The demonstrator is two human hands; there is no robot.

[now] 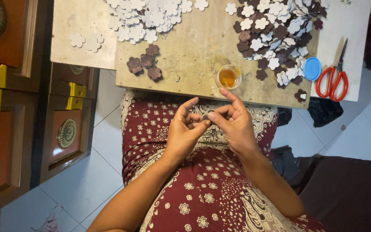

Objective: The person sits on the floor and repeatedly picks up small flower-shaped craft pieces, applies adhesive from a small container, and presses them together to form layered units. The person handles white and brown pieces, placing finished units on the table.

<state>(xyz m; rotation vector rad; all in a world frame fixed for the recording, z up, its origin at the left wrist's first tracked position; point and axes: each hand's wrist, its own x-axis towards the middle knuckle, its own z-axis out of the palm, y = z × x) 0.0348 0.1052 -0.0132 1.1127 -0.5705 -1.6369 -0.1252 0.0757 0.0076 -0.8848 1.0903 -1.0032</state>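
Left hand (188, 129) and right hand (232, 122) pinch one small dark piece (205, 117) together, fingertips touching. Glue cup (228, 77) just beyond; keep pinch steady.

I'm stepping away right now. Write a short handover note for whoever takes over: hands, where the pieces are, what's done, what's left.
Left hand and right hand: together over the lap, fingertips pinching one small dark piece.
On the wooden board: small cup of amber liquid just ahead of the hands, four dark flower cutouts set apart at left, a white flower pile and a mixed dark-and-white pile.
Blue lid and red scissors at right.
Done: apparently the four separate dark flowers.
Left: seemingly both large piles.
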